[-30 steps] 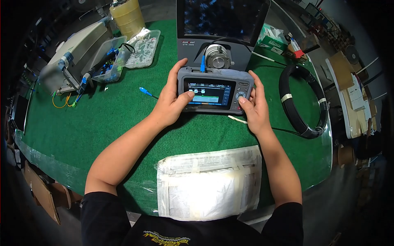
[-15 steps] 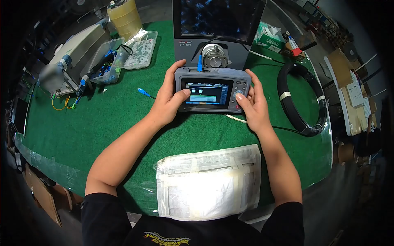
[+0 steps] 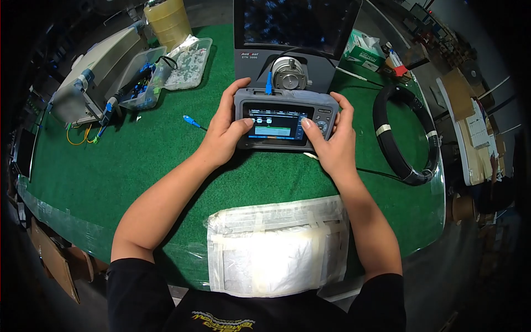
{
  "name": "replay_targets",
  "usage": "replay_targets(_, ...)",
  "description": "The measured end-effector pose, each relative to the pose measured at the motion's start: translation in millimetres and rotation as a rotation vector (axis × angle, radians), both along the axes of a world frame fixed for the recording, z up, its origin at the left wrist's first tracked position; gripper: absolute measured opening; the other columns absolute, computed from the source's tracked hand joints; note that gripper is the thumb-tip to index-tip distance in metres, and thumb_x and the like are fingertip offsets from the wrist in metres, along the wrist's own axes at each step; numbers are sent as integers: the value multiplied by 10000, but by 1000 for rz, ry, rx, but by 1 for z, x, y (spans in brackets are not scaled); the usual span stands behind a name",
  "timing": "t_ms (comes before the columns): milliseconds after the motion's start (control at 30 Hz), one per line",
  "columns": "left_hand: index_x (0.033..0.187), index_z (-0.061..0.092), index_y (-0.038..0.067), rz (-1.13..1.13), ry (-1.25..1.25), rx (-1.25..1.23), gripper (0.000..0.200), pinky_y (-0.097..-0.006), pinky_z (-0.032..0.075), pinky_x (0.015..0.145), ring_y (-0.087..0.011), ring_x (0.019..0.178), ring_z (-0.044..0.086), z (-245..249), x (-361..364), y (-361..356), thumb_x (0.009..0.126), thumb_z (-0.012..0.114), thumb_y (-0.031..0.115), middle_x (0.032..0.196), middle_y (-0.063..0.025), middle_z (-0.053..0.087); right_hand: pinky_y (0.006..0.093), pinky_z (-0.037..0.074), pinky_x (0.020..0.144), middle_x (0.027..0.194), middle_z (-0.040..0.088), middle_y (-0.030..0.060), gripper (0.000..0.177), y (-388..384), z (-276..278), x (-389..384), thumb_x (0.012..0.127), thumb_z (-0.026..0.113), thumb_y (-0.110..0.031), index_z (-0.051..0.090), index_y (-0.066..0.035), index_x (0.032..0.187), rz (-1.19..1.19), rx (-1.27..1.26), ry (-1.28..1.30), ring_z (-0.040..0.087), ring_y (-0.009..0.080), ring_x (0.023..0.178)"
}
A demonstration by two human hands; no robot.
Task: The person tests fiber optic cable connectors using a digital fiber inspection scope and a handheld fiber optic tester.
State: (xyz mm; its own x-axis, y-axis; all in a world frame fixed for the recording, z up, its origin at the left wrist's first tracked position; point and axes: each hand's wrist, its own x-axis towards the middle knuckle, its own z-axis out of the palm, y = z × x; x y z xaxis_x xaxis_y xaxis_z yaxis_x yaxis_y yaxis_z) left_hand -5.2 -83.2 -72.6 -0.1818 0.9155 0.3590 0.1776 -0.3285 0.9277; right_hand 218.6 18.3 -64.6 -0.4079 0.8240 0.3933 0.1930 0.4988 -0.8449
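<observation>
A grey handheld fibre tester (image 3: 271, 141) with a lit screen is held between both hands over the green mat. My left hand (image 3: 224, 133) wraps its left side, thumb at the screen's left edge. Gripping the right side, my right hand (image 3: 334, 138) lays its thumb on the screen's right edge, near the round keypad. A blue fibre connector (image 3: 269, 86) stands plugged into the tester's top. Left of my left hand lies a loose blue connector (image 3: 191, 121) on a dark cable. Behind the tester is a grey machine (image 3: 257, 63) with a large dark screen and a round metal fixture.
A black cable coil (image 3: 381, 152) lies at right. Plastic boxes (image 3: 191, 77) with connectors and small pieces sit at left, beside a pale instrument (image 3: 99, 72). A taped white sheet (image 3: 276, 257) covers the mat's front. A green tissue box (image 3: 362, 52) stands at the back right.
My right thumb has moved left and up, from the tester's round keypad onto the right edge of its screen. My left hand keeps nearly the same hold.
</observation>
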Motion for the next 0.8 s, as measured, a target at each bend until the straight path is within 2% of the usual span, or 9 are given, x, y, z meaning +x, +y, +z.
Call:
replay_targets(133, 1565, 258, 100, -21, -37, -60, 762, -369, 387, 1090, -232, 1230, 508, 1, 0, -1, 858, 540, 67, 1368, -154, 488, 358, 552, 866, 1084, 696, 190, 769, 3, -7, 3, 896, 756, -273, 328, -11, 1479, 23, 35, 16, 702, 246, 988)
replay_targets(233, 1566, 249, 100, -8, -37, -33, 774, -366, 390, 1090, -230, 1236, 511, 1, 2, -1, 858, 556, 47, 1376, -157, 482, 352, 544, 887, 1143, 674, 196, 747, 8, -12, 12, 926, 712, -244, 306, -11, 1507, 117, -29, 97, 682, 235, 1024)
replay_targets(300, 1567, 242, 97, -3, -32, -46, 775, -369, 381, 1102, -231, 1251, 507, 2, 2, 0, 867, 568, 39, 1387, -163, 476, 346, 538, 899, 1215, 642, 201, 723, 12, -14, 18, 945, 646, -179, 273, -28, 1545, 228, -161, 164, 656, 219, 1067)
replay_targets(400, 1564, 246, 91, -2, -41, -52, 761, -370, 371, 1111, -227, 1260, 500, 2, 3, 0, 878, 571, 38, 1387, -162, 476, 338, 538, 896, 1248, 626, 200, 725, 13, -12, 23, 933, 596, -122, 252, -50, 1567, 263, -205, 160, 647, 205, 1076)
replay_targets(800, 1553, 279, 85, -11, -5, -6, 726, -368, 350, 1117, -239, 1272, 480, 0, -2, 0, 880, 549, 115, 1384, -162, 483, 354, 518, 950, 1260, 621, 195, 722, 13, -12, 22, 922, 560, -74, 252, -65, 1575, 260, -202, 169, 638, 207, 1102)
